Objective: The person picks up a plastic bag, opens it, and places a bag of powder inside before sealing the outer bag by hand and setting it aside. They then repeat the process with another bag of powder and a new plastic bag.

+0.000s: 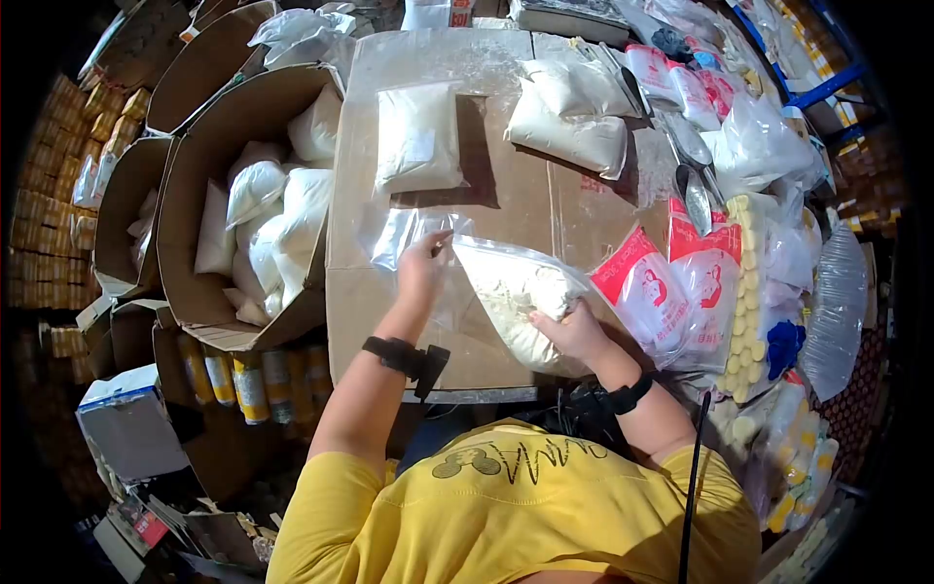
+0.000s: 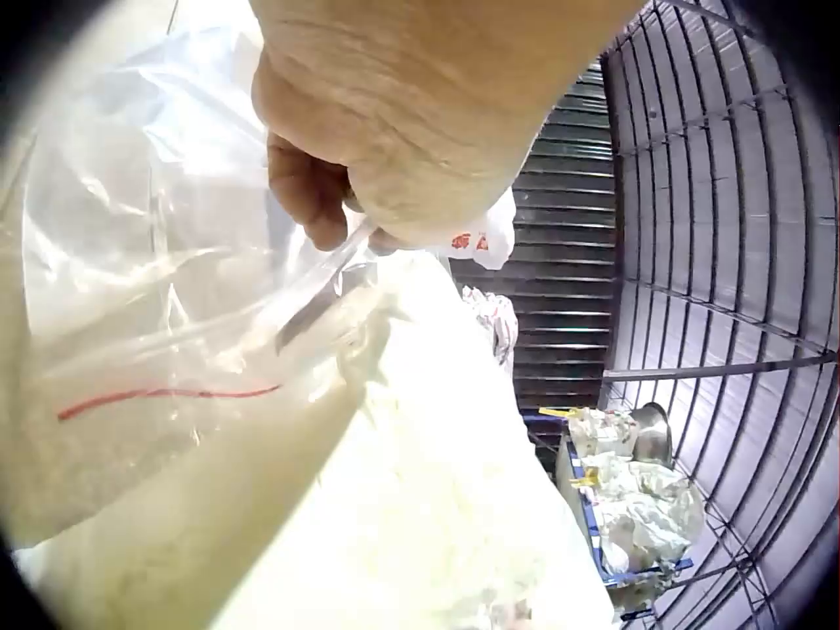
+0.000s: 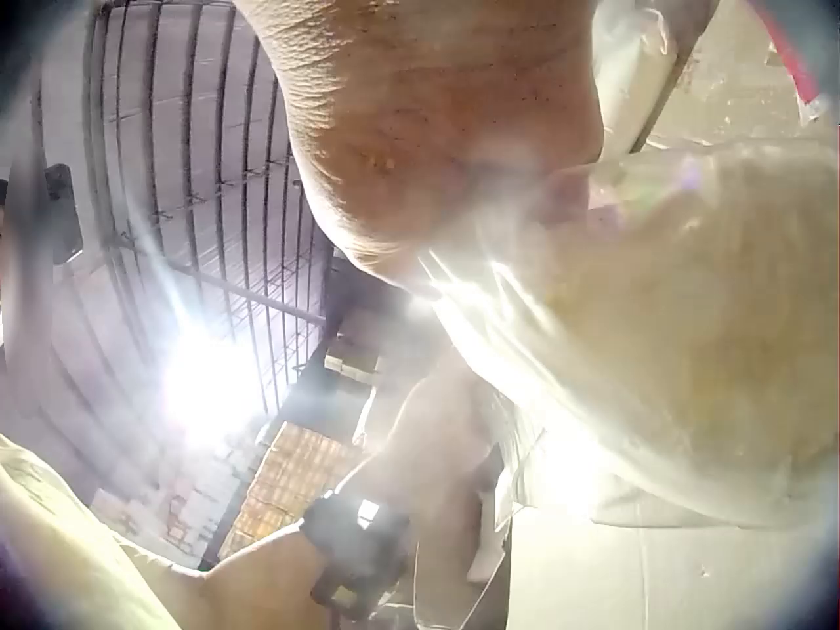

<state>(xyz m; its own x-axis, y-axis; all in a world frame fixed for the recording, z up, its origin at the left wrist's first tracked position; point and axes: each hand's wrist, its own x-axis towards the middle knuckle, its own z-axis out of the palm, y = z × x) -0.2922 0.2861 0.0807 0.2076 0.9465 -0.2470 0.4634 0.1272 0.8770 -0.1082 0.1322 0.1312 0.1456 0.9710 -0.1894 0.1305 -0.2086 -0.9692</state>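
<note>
A clear plastic bag of off-white powder is tilted over the near part of the cardboard-covered table. My left hand pinches the bag's upper left corner between thumb and fingers. Around the bag's right side, my right hand grips the plastic. In the left wrist view the left hand holds the film edge above the powder. The right wrist view has the right hand against the filled bag. Flat clear plastic lies beside the left hand.
Farther back lie a filled bag and a pile of filled bags. Red-printed bags, metal scoops and a row of yellowish pieces are at the right. A large carton with white bags stands left of the table.
</note>
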